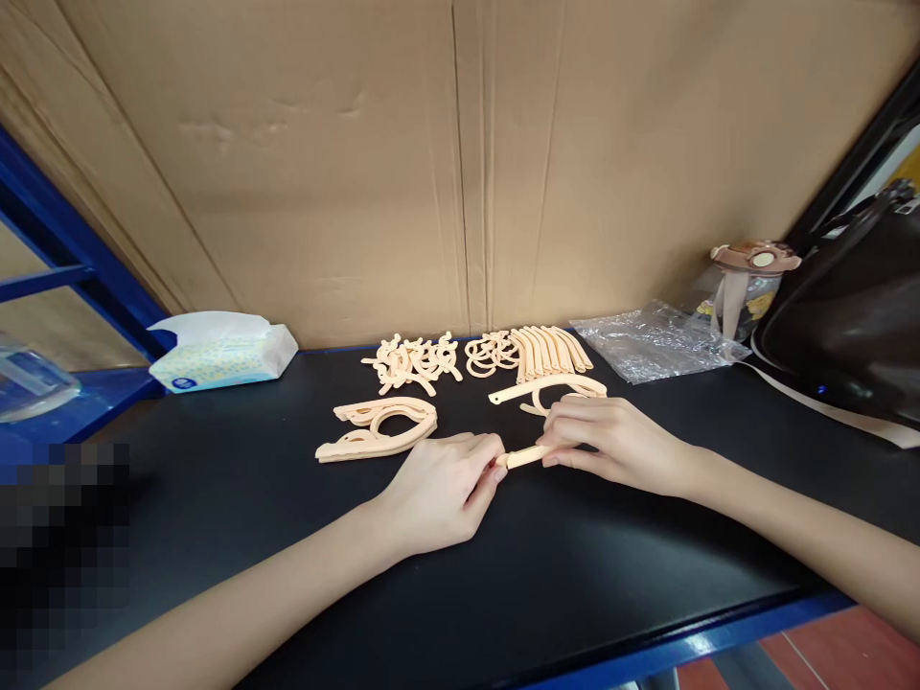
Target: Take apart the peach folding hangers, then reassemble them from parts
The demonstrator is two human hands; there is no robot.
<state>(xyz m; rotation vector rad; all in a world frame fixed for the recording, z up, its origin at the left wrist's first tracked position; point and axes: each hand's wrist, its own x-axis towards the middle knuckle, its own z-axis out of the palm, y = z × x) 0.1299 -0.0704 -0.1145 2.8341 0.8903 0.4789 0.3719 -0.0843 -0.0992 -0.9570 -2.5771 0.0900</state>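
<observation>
Between my two hands is a beige plastic hanger arm [526, 457], low over the black table. My left hand [449, 487] pinches its left end, fingers curled around it. My right hand [610, 439] grips the other end, which the fingers partly hide. Just behind my right hand lie another curved hanger arm [539, 388] and a thin curved piece, partly covered by the hand. Folded beige hangers [380, 428] rest in a stack beyond my left hand.
Along the back lie a pile of small hook pieces [409, 360], several thin rings [492, 355] and a row of hanger arms [550, 353]. A tissue pack [222, 359] sits left. At right are a clear plastic bag [654, 343], a bottle [747, 287] and a black bag [848, 297].
</observation>
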